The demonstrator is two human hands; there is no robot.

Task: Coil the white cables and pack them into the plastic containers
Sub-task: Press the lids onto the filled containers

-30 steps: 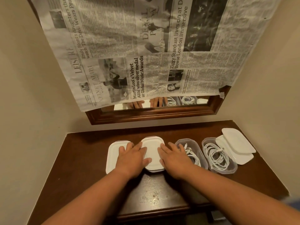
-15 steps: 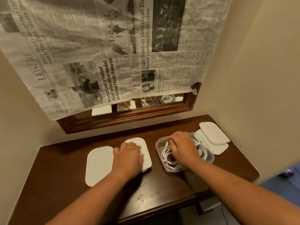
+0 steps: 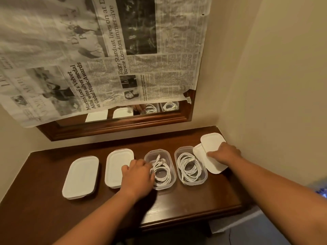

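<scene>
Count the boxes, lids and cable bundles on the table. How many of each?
Closed containers: 2
Open containers: 2
Coiled white cables: 2, one in each open container
Loose lids: 2
Total: 8. Whatever is inside the closed ones is hidden.

- A home corner: dark wooden table [image 3: 177, 209] set against cream walls [image 3: 274, 68].
- A wood-framed mirror [image 3: 123, 124] hangs above, mostly covered with newspaper [image 3: 106, 59].
</scene>
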